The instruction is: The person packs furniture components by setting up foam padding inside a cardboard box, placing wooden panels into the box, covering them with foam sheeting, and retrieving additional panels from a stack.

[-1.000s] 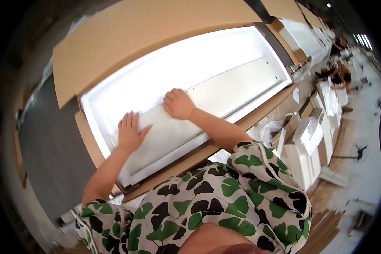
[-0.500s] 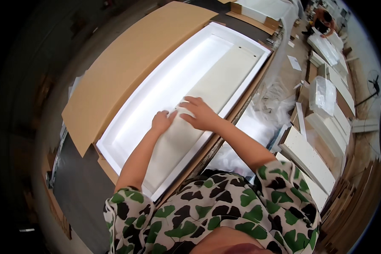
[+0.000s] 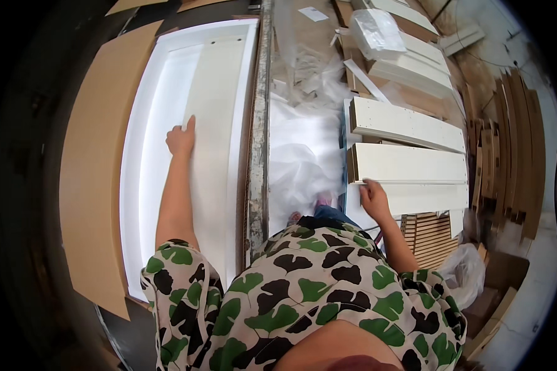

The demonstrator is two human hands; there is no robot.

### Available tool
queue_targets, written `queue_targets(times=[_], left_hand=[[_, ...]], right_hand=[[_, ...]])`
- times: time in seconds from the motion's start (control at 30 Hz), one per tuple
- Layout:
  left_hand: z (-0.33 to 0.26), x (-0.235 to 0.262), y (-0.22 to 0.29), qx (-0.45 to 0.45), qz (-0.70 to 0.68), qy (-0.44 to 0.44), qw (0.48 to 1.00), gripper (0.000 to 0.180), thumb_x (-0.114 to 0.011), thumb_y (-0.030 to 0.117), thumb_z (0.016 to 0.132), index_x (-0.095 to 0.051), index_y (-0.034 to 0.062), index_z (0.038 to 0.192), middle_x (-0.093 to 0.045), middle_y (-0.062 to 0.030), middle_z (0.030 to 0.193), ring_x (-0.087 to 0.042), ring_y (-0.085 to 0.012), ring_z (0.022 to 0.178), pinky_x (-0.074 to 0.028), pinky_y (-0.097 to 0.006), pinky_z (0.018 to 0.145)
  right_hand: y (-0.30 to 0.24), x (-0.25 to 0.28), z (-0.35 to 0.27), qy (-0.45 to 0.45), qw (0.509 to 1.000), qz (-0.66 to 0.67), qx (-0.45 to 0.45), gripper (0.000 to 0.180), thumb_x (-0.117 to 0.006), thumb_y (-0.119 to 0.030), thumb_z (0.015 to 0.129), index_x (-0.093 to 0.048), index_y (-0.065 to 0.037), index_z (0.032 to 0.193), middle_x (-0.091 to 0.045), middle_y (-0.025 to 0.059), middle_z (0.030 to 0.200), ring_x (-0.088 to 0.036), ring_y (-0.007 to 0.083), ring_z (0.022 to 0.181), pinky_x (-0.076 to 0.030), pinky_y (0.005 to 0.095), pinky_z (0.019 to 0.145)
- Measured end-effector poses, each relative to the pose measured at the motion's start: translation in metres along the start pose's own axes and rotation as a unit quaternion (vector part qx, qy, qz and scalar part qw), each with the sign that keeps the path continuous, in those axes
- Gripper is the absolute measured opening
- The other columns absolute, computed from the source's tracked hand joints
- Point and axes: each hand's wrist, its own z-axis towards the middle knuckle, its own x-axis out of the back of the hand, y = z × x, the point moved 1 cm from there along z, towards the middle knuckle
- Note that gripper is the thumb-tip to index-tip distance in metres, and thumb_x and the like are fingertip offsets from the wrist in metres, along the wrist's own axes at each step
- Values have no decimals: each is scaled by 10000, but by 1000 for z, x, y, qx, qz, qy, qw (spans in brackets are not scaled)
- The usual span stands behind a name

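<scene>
A person in a green-and-black leaf-print shirt (image 3: 315,284) stands between a workbench and a floor stock of furniture parts, arms spread to either side.

The left hand (image 3: 181,138) rests on a long white flat board (image 3: 213,142) that lies lengthwise inside a shallow white rectangular tray-like panel (image 3: 143,154). The fingers lie loosely curled with one stretched forward along the board's left edge, pressing on the board rather than gripping it, apparently to keep it seated within the panel's raised rim. The panel sits on the bench, with a large sheet of brown cardboard (image 3: 93,173) just beside it on the left, probably as padding under the painted surfaces.

The right hand (image 3: 373,196) reaches down and out to a stack of cream-white rectangular boards (image 3: 408,164) lying flat at the person's right. Its fingers curl over the near end of one board; whether they have closed on it cannot be told from this angle. The boards lie side by side, ends toward the worker (within an arm's reach of the bench).

Crumpled clear plastic wrapping (image 3: 303,148) fills the floor between the bench's metal edge (image 3: 261,123) and the boards. Brown wooden slats (image 3: 513,148) lean at the far right.
</scene>
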Motion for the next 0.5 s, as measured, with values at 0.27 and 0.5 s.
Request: queue_targets(times=[0.27, 0.5], left_hand=[[-34, 10, 17, -23, 47, 131, 990, 699, -521, 626, 730, -607, -5, 1018, -553, -182, 987, -500, -320, 990, -432, -424, 824], [-20, 15, 4, 14, 8, 130, 991, 684, -574, 632, 674, -629, 27, 989, -565, -164, 985, -538, -300, 950, -445, -407, 800]], right_hand=[[53, -22, -69, -104, 989, -2, -107, 274, -576, -186, 786, -580, 5, 982, -573, 217, 980, -568, 357, 844, -459, 394, 746], [52, -14, 11, -89, 995, 11, -50, 263, -573, -188, 797, -598, -4, 983, -605, 193, 929, -610, 293, 721, -482, 364, 678]])
